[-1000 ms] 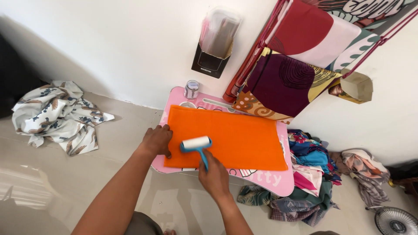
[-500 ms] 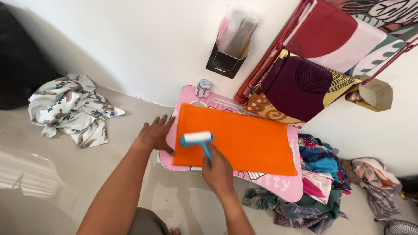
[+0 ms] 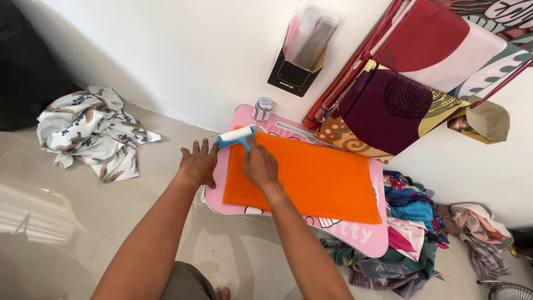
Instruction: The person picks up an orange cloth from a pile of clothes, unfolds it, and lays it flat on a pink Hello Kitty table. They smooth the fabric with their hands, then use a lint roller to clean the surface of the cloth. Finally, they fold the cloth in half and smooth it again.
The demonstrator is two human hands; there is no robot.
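Right hand [image 3: 260,165] was closed around the handle of a blue lint roller [image 3: 235,136], whose white head lay at the far left corner of the orange fabric [image 3: 316,180]. Left hand [image 3: 198,163] lay flat, fingers spread, holding nothing, at the pink bench's [image 3: 355,233] left edge. The fabric covered most of the bench. A small tin [image 3: 263,109] stood at the bench's far edge by the wall.

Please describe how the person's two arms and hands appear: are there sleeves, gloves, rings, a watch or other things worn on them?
Both arms are bare along all of their visible length, with no sleeves in the picture. The left hand and the right hand wear no gloves. No watch, bracelet or ring can be seen on either. The fingernails are too small to judge.
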